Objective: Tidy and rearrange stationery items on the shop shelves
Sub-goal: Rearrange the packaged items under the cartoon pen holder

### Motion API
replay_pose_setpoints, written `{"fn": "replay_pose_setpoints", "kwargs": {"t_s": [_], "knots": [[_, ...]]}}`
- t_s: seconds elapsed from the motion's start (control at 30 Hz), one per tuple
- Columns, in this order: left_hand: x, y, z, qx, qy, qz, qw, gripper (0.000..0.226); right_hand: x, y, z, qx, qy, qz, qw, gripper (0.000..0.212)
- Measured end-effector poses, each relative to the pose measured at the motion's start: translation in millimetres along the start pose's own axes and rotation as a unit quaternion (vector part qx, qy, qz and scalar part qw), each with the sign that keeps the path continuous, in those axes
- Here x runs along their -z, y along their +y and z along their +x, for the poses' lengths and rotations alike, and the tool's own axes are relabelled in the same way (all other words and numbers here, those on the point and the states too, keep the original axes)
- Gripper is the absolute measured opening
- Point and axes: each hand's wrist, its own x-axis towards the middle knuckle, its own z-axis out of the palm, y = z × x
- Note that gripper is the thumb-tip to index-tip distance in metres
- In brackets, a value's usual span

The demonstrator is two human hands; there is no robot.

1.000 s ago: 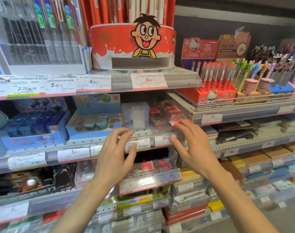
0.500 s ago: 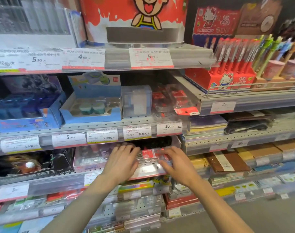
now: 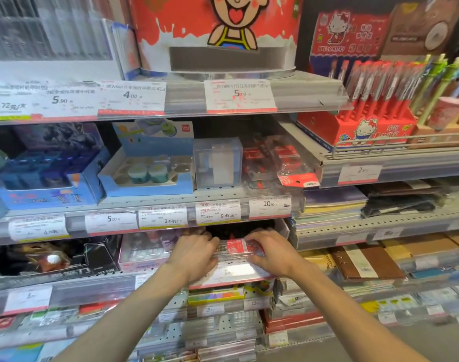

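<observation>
- Shop shelving fills my view, tier on tier, price tags along every edge; I am working the third shelf (image 3: 74,288) down, at its middle.
- My left hand (image 3: 194,256) lies knuckles up, fingers curled over the left end of a stack of red-and-clear blister packs (image 3: 236,249); my right hand (image 3: 271,253) mirrors it on the right end. Neither is spread flat; both bend down onto the stack. Whether the fingertips hook behind the packs I cannot tell, since they are hidden.
- The packs sit at the front lip of that shelf, just behind a tilted price-tag strip (image 3: 229,274), with a dark gap above them.
- Handling, as I judge it: light, thin plastic shells on card backing, glossy and likely slippery against each other. A stack like this could fan out or slide if pushed from one side only. Shells would dent under a hard squeeze.
- Best hold, I think: both short ends at once, palms squaring the stack, thumbs under the front edge if it must lift. Avoid pressing the clear bubble faces.
- Just left of the packs, touching or nearly so, a pink boxed set (image 3: 145,253); further left a dark display box (image 3: 53,257).
- Shelf above: a clear plastic box (image 3: 218,163), a blue tray of small tubs (image 3: 147,173), loose red packs (image 3: 278,163) leaning untidily.
- Right bay: stacked notebooks (image 3: 367,262), well apart from my hands.
</observation>
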Motion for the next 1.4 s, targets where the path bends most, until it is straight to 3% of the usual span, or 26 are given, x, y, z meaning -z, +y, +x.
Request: {"fn": "replay_pose_setpoints", "kwargs": {"t_s": [0.23, 0.43, 0.77, 1.2, 1.4], "knots": [[-2, -6, -7, 0.001, 0.051, -0.057, 0.997, 0.047, 8, 2, -2, 0.017, 0.041, 0.019, 0.999, 0.049], [-2, -4, -26, -0.045, 0.152, -0.111, 0.981, 0.04, 26, -4, -37, 0.016, 0.052, 0.072, 0.996, 0.043], [36, 8, -68, -0.109, 0.172, -0.251, 0.946, 0.04, 66, -30, -108, 0.018, 0.085, 0.142, 0.986, 0.038], [148, -26, -39, -0.15, 0.274, -0.187, 0.931, 0.039, 155, -74, -110, 0.068, 0.276, 0.136, 0.949, 0.035], [169, -30, -4, -0.061, 0.292, -0.12, 0.947, 0.052, 163, -75, -88, -0.014, 0.388, 0.082, 0.918, 0.029]]}}
